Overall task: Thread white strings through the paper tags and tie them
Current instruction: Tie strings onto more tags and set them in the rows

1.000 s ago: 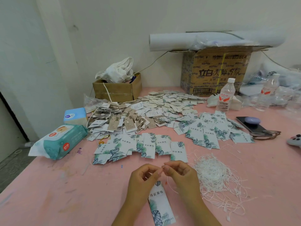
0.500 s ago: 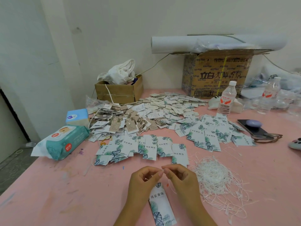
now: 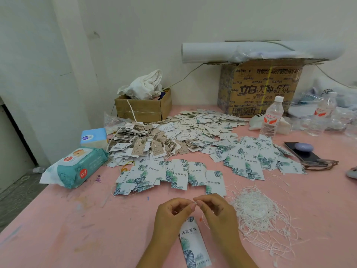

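fingers [image 3: 191,206] of left hand [image 3: 171,216] and right hand [image 3: 219,214] pinch one string [image 3: 205,224] over one tag [image 3: 193,246].

Top of paper tag [image 3: 193,242] behind the fingers [image 3: 185,208]

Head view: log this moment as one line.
step: tying string | left hand: pinches string | right hand: pinches string | tag: under hands | string pile: right

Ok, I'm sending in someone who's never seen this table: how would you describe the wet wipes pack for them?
Start at the left edge of the pink table, nearer than the open cardboard box. There lies the wet wipes pack, left of the tag heap. It is a soft teal-and-white pouch with round red stickers, larger than the blue tissue pack behind it.
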The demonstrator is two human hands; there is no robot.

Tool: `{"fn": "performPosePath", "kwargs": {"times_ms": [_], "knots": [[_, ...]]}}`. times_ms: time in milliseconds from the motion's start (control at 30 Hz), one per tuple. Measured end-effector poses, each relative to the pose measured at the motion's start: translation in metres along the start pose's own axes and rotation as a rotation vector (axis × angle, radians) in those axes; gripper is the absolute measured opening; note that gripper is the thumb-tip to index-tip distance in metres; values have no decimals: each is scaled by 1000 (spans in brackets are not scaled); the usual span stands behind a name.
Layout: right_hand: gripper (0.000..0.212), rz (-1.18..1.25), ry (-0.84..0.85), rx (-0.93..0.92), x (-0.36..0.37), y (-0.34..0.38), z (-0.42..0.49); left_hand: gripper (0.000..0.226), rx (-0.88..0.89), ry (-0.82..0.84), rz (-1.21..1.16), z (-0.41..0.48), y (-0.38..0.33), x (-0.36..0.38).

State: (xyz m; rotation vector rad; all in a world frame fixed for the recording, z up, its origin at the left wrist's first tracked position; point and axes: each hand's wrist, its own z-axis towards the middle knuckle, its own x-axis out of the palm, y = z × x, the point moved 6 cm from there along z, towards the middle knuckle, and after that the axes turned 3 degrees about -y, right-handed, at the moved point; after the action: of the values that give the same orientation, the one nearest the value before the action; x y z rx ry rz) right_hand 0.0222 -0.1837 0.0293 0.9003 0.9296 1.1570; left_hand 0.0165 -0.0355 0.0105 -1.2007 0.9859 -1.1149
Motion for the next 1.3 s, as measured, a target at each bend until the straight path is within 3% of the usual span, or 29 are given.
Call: {"fn": "performPosePath", "kwargs": {"times_ms": [1300], "knots": [[22,-83,34,68,6,-11,-2,8,7,22,96,0,6,3]]}}
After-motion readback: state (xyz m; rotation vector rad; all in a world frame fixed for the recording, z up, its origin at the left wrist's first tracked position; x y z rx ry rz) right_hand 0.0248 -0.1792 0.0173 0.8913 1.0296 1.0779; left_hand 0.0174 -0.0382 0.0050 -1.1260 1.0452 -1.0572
